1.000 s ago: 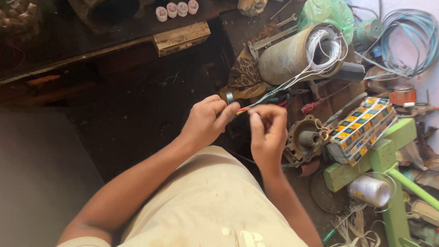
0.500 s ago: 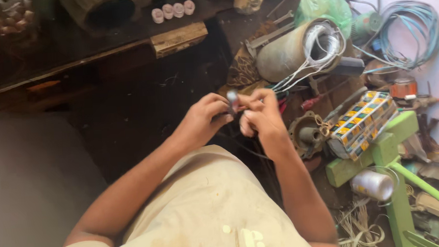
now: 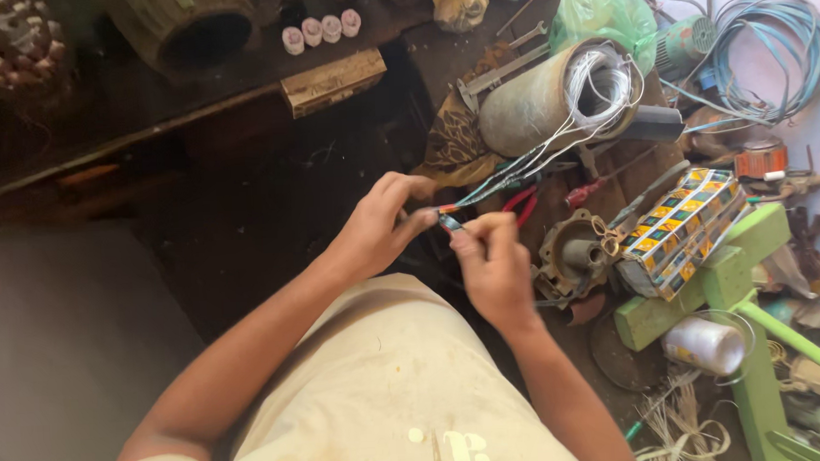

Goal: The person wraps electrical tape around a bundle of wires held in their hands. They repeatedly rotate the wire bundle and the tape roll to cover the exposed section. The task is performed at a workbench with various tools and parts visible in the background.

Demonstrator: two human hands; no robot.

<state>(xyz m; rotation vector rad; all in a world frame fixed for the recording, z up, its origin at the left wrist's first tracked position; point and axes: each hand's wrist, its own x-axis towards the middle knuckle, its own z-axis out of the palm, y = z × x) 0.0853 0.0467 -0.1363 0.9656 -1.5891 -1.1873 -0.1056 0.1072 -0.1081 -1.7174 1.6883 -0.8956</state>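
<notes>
My left hand (image 3: 382,224) pinches the ends of a bundle of thin wires (image 3: 509,173), which run from a grey cylindrical motor stator (image 3: 552,100) lying on the cluttered bench. My right hand (image 3: 493,266) is just below and to the right. Its thumb and forefinger hold a small dark tool or wire end (image 3: 450,222) against the tips of the bundle. Both hands meet over the dark floor in front of my cream-coloured shirt. The wire tips show a bit of red and copper colour.
Red-handled pliers (image 3: 519,201) lie under the wires. A round metal motor part (image 3: 572,254), a checkered box (image 3: 682,231), a green wooden stand (image 3: 734,272), a spool (image 3: 705,345), blue cable coils (image 3: 771,49) and a green bag (image 3: 603,15) crowd the right. A wooden block (image 3: 334,80) sits on the dark bench.
My hands have shifted slightly lower and apart. The right hand now pinches at the wire tips from below while the left keeps its hold on the bundle. The camera has tilted a little.
</notes>
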